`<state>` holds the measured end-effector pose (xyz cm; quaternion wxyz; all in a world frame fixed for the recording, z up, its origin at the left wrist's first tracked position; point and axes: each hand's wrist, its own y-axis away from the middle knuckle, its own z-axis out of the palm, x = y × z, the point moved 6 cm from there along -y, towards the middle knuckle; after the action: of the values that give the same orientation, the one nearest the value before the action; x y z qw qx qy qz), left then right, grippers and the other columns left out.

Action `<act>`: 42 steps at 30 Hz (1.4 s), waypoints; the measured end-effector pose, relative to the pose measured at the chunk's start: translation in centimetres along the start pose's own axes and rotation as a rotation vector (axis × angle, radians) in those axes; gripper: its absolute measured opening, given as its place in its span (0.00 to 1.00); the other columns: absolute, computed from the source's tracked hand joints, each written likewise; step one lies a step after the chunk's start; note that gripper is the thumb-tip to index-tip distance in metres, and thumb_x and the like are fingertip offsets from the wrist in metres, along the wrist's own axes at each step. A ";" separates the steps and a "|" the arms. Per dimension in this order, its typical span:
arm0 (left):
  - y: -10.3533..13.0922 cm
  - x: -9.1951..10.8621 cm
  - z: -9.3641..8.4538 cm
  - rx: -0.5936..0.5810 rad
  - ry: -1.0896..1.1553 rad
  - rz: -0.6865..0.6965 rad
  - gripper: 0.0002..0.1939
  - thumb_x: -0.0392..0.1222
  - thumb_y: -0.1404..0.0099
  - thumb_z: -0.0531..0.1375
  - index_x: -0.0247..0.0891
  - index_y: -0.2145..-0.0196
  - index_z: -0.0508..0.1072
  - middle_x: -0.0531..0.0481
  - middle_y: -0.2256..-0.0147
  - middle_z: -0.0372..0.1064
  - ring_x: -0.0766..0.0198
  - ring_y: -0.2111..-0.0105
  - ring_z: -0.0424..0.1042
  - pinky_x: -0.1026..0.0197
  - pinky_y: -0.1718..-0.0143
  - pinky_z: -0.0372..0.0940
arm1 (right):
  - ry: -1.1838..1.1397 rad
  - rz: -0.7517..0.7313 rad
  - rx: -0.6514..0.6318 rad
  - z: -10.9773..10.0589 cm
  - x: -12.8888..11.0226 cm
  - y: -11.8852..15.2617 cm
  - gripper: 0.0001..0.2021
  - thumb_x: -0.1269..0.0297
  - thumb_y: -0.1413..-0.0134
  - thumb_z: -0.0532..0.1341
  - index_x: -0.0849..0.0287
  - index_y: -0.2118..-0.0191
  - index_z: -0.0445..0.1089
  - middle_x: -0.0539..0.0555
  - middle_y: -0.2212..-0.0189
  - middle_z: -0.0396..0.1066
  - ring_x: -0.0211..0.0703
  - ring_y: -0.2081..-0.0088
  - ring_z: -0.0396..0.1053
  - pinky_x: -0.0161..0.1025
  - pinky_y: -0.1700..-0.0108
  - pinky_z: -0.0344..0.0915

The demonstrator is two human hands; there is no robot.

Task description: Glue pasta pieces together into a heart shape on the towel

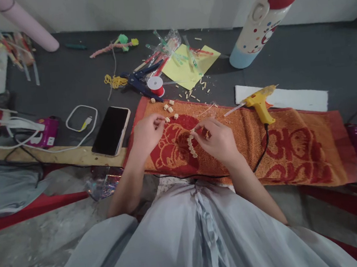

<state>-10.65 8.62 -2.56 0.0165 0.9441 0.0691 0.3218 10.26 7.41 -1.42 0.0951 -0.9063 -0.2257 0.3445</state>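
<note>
My right hand (216, 140) is closed in a pinch on one end of a curved string of small cream beads (191, 145), which hangs over the towel. More of the string shows beneath its fingers. My left hand (148, 133) has its thumb and fingertips drawn together at a small cream bead (167, 119). Several loose cream beads (168, 108) lie just beyond it on the orange and red towel (313, 140). A thin pale thread (206, 110) runs across the towel above my right hand.
A yellow glue gun (260, 103) lies at the right, its black cord crossing the towel. Behind are a red thread spool (156, 87), dark blue pliers (141, 80), yellow paper (187, 66) with scraps, and a tall bottle (259, 25). A phone (111, 131) lies left.
</note>
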 end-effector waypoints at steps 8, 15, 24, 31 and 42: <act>-4.9 1.9 -0.2 -0.047 -0.229 0.187 0.13 0.39 0.32 0.55 0.39 0.53 0.76 0.43 0.56 0.77 0.56 0.57 0.75 0.57 0.55 0.65 | -0.023 0.029 -0.075 0.6 0.0 0.0 0.05 0.65 0.40 0.59 0.58 0.61 0.72 0.54 0.65 0.76 0.43 0.65 0.73 0.37 0.64 0.64; -8.6 3.3 1.7 -0.146 -0.454 0.292 0.09 0.39 0.35 0.58 0.42 0.61 0.79 0.44 0.63 0.77 0.56 0.63 0.74 0.55 0.60 0.63 | 0.074 0.072 -0.183 0.9 0.5 -0.5 0.08 0.67 0.40 0.56 0.57 0.58 0.72 0.55 0.61 0.76 0.45 0.62 0.73 0.37 0.63 0.63; -9.5 3.5 1.5 -0.106 -0.378 0.374 0.06 0.38 0.37 0.60 0.39 0.65 0.77 0.46 0.66 0.73 0.59 0.67 0.70 0.57 0.62 0.60 | 0.396 0.055 -0.383 1.9 0.0 -3.8 0.11 0.67 0.37 0.52 0.59 0.58 0.72 0.59 0.60 0.76 0.49 0.60 0.72 0.39 0.68 0.55; -6.7 2.8 -0.6 -0.056 0.083 0.302 0.06 0.35 0.40 0.63 0.36 0.63 0.75 0.49 0.64 0.75 0.66 0.68 0.72 0.63 0.63 0.65 | 0.353 0.022 -0.380 3.4 0.2 -5.3 0.11 0.65 0.37 0.54 0.62 0.56 0.72 0.61 0.58 0.75 0.53 0.57 0.73 0.42 0.63 0.62; -0.8 4.8 -1.8 0.013 0.305 0.398 0.10 0.35 0.41 0.65 0.36 0.60 0.76 0.50 0.66 0.75 0.70 0.71 0.71 0.66 0.68 0.66 | -0.208 -0.183 0.089 0.4 -1.6 -4.1 0.07 0.68 0.39 0.59 0.55 0.58 0.74 0.54 0.62 0.76 0.43 0.60 0.73 0.38 0.61 0.69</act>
<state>-8.11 10.08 1.68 -0.0638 0.8798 -0.1146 0.4570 7.49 10.25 0.59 0.1424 -0.8361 -0.3006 0.4362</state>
